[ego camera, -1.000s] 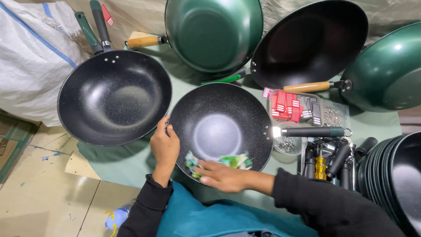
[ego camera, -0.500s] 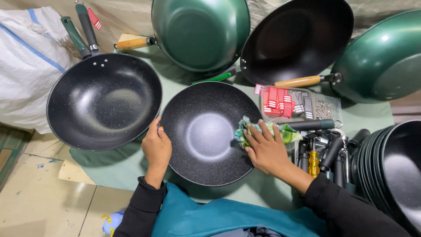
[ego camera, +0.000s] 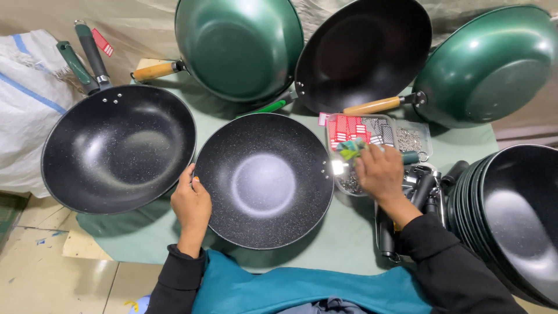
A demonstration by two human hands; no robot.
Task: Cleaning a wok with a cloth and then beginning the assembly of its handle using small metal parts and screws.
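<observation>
A black speckled wok [ego camera: 264,180] lies in front of me on the green table cover [ego camera: 343,238]. My left hand [ego camera: 190,203] grips its left rim. My right hand [ego camera: 381,171] is off the wok's right edge, holding a green and white cloth [ego camera: 350,149] above a clear tray [ego camera: 401,139] of red tags and small metal screws. The wok's handle end is hidden under my right hand.
A second black wok [ego camera: 119,148] lies at left with a dark handle. Two green woks [ego camera: 238,46] [ego camera: 488,64] and a black one [ego camera: 363,52] lean at the back. A stack of black woks [ego camera: 511,215] stands at right, loose black handles [ego camera: 424,192] beside it. A white sack [ego camera: 29,99] sits far left.
My right hand has moved with the cloth from the wok's near inside, across its right rim, out to the tray of tags. My left hand has stayed on the left rim.
</observation>
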